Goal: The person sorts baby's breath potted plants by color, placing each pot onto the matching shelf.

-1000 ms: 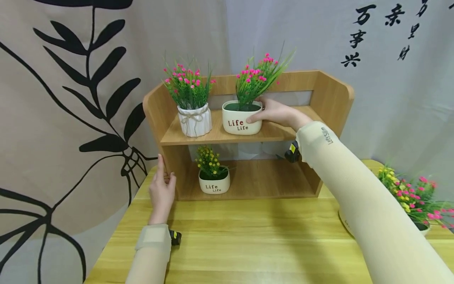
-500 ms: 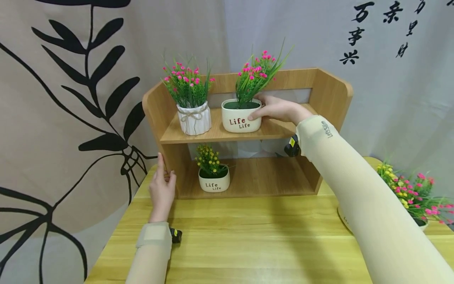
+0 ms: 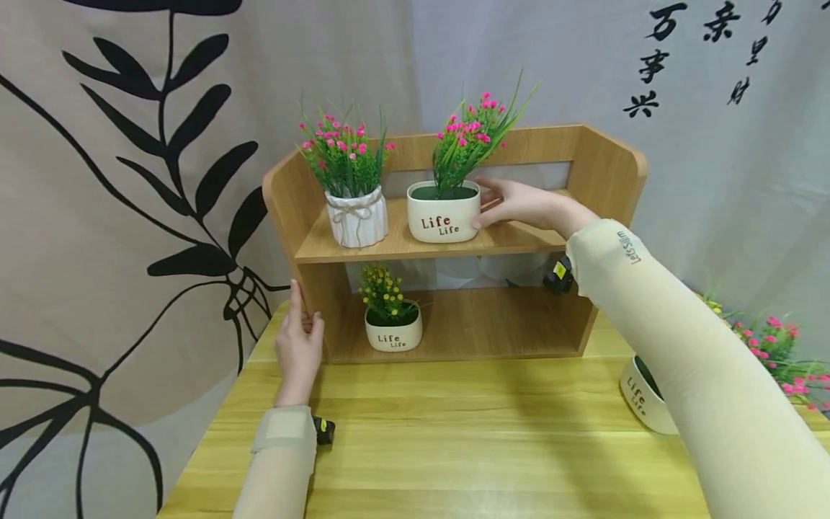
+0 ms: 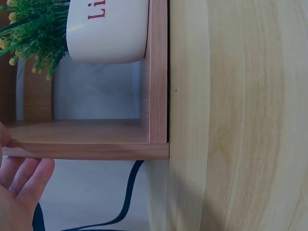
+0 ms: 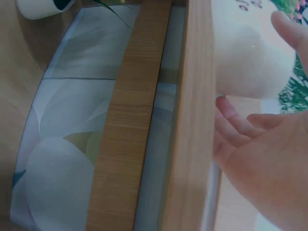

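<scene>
On the upper board of a two-tier wooden shelf [image 3: 499, 339] stands a cream oval pot [image 3: 444, 220] lettered "Life", planted with pink flowers and grass. My right hand [image 3: 519, 205] is at this pot's right side, thumb by its front and fingers spread; the right wrist view shows the fingers [image 5: 236, 122] loosely extended beside the pot [image 5: 252, 53], not wrapped round it. My left hand [image 3: 300, 353] holds the shelf's left side panel; in the left wrist view, the panel [image 4: 86, 150] lies between thumb and fingers [image 4: 36, 180].
A white pot [image 3: 358, 220] tied with twine, holding pink flowers, stands left on the upper board. Below it sits a smaller "Life" pot [image 3: 393, 335] with yellow flowers. Another cream pot [image 3: 648, 400] and more flowers [image 3: 772, 346] are on the wooden table [image 3: 454, 447], partly behind my right arm.
My right hand has loosened from the pink-flowered "Life" pot and drawn slightly right, uncovering its lettering. The pot stays on the upper board. My left hand keeps its place.
</scene>
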Available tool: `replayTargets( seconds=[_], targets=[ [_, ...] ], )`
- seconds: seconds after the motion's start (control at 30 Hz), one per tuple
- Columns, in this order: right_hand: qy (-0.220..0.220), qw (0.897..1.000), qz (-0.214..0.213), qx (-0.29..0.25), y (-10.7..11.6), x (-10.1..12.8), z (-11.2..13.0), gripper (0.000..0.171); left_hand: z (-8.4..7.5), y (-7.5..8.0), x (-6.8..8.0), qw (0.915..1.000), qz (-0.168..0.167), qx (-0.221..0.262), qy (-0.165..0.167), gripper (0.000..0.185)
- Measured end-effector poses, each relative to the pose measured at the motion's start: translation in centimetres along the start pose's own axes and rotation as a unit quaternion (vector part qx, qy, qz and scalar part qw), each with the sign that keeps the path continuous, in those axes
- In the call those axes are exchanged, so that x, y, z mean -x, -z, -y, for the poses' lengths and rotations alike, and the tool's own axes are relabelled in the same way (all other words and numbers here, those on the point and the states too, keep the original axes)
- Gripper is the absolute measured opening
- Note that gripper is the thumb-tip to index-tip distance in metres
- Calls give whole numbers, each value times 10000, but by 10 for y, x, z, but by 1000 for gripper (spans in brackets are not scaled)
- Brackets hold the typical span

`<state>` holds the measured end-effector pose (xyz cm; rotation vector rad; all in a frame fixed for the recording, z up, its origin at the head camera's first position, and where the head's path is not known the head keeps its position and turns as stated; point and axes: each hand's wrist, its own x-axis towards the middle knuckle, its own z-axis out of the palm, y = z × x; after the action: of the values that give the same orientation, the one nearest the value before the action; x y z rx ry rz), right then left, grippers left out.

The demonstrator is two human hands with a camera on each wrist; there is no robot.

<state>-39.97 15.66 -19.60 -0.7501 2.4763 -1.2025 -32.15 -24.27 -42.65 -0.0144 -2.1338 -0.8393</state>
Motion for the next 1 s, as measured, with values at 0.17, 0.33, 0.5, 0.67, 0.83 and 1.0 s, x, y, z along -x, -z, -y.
replayTargets(
  seconds=[0.17, 0.33, 0.5, 0.67, 0.83, 1.0],
  targets=[
    [-8, 9996, 70, 286, 2, 34, -6, 92, 2, -3, -1, 9999, -31, 61, -127, 79],
    [212, 9994, 31, 285, -6, 72, -14, 88, 2, -2, 2, 9999, -90, 135, 13, 79],
    [701, 9974, -61, 178, -17, 113, -20, 76, 3, -4, 1, 9999, -70, 100, 37, 79],
    [961, 9948, 115, 318, -33, 150, -34, 58, 4, -6, 1, 9998, -168, 125, 68, 77],
    [1012, 9935, 495, 148, -58, 180, -66, 46, 4, -7, 1, 9997, -235, 101, 35, 76],
    [738, 9949, 571, -389, -95, 209, -110, 46, 3, -9, 1, 9996, -255, 138, -20, 77]
  ],
)
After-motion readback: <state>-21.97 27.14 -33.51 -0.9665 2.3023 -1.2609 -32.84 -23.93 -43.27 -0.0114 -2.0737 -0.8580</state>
